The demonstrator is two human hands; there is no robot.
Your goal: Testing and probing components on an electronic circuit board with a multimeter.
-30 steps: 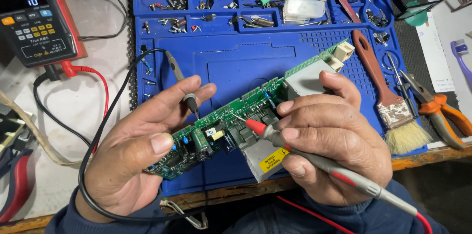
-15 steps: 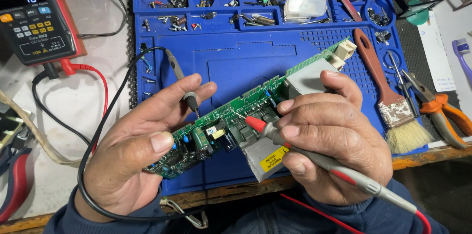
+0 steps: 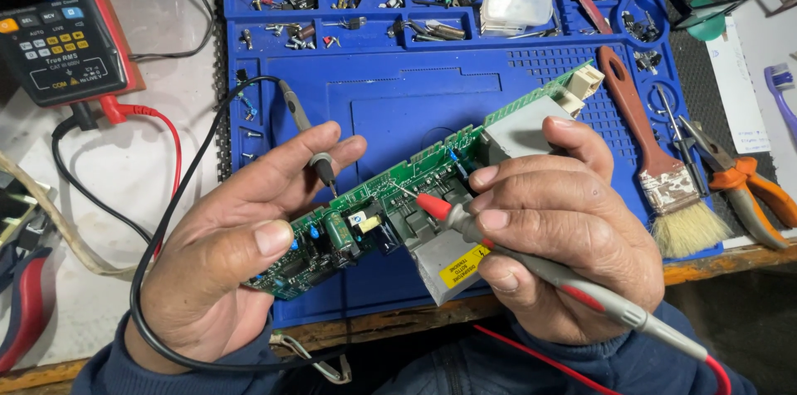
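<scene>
Two hands held a long green circuit board (image 3: 390,204) tilted above the near edge of a blue work mat (image 3: 415,104), its far end rising toward the mat's right side. The left hand (image 3: 224,266) gripped the board's near end, thumb on top, while its fingers pinched a black probe (image 3: 309,134) with the tip down at the board's edge. The right hand (image 3: 556,237) closed around a red-tipped probe (image 3: 498,246), its point on the board's middle. Open mat lay beyond the board; small parts filled the ribbed trays along the far rim. A wooden-handled brush (image 3: 656,163) and orange pliers (image 3: 743,187) lay to the right, a multimeter (image 3: 54,21) at far left on the worn bench.
</scene>
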